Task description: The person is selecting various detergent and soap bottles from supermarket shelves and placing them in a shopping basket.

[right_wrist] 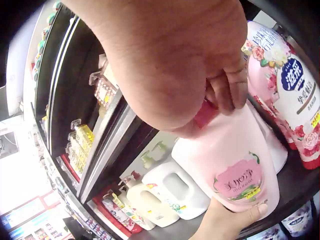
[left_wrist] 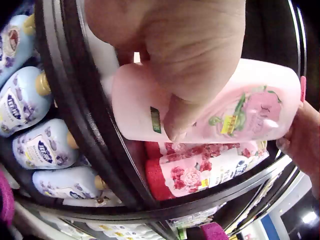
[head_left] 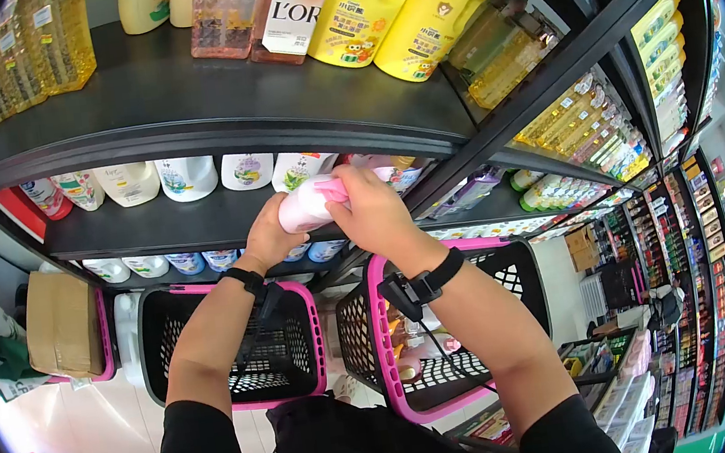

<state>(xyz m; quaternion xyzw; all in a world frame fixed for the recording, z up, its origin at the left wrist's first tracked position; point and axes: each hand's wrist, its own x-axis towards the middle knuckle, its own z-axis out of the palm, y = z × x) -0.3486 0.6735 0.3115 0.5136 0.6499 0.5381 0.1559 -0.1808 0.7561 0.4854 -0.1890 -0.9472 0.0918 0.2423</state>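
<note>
Both hands are on one pale pink plastic bottle (head_left: 304,206), held tilted in front of the middle shelf. My left hand (head_left: 265,238) grips its lower body, and the left wrist view shows a finger bent across the bottle's face near a small green label. Around the pink cap (right_wrist: 205,114) at the other end, the fingers of my right hand (head_left: 376,214) are curled, covering much of it. A pink flower label with a yellow price sticker (right_wrist: 253,192) faces the right wrist camera. Right behind the bottle stand white jugs (head_left: 247,170) on the shelf.
The upper shelf (head_left: 212,109) overhangs, with large yellow bottles (head_left: 432,19) on it. Rose-printed bottles (left_wrist: 187,177) stand near the held one. Below are two black baskets with pink rims, one at left (head_left: 317,350) and one at right (head_left: 391,386) holding bottles. A cardboard box (head_left: 65,324) sits left.
</note>
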